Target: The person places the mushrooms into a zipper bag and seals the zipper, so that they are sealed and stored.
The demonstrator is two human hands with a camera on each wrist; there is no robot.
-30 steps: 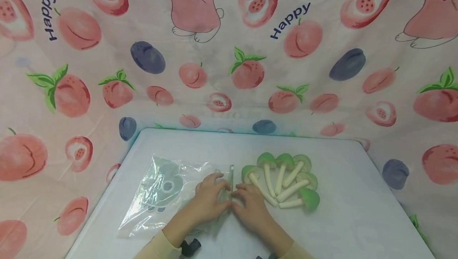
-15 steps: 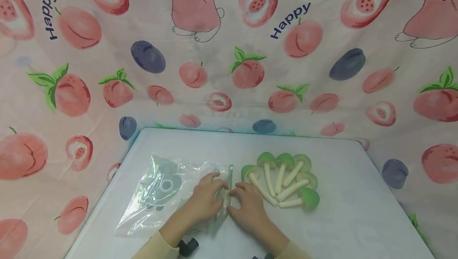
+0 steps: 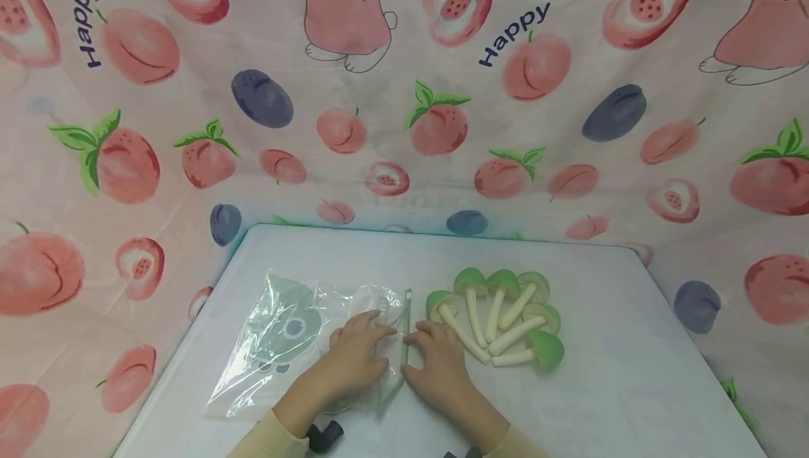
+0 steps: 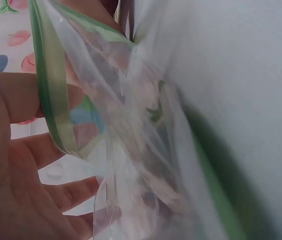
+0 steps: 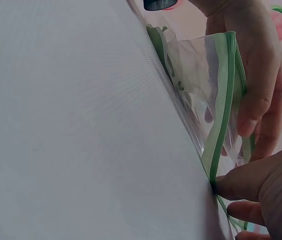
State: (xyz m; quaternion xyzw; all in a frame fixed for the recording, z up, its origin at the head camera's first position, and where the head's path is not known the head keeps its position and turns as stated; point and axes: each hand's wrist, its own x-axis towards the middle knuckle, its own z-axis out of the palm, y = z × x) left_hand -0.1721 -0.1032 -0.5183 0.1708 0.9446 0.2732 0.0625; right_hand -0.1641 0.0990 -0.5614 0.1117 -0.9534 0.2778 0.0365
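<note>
A clear plastic zip bag (image 3: 249, 381) with a green-edged mouth and a cartoon print lies flat on the left. My left hand (image 3: 354, 356) is over its mouth end, fingers spread and fairly straight against one lip. In the left wrist view the fingers (image 4: 75, 192) show partly through the plastic behind the green strip (image 4: 45, 75). At the bag's right edge, my right hand (image 3: 436, 360) pinches the other lip, its thumb (image 5: 241, 182) on the green rim. The lips stand apart in the right wrist view. No item shows inside.
Several toy mushrooms with green caps (image 3: 546, 349) and pale stems lie fanned out just right of my right hand. Dark wrist mounts (image 3: 325, 437) show below the forearms. The white table (image 3: 632, 381) backs onto a fruit-printed cloth (image 3: 379, 121).
My left hand has moved left, away from my right hand, drawing one lip of the bag back. The gap between the lips is wider. The right hand shifted slightly left; the mushrooms stayed put.
</note>
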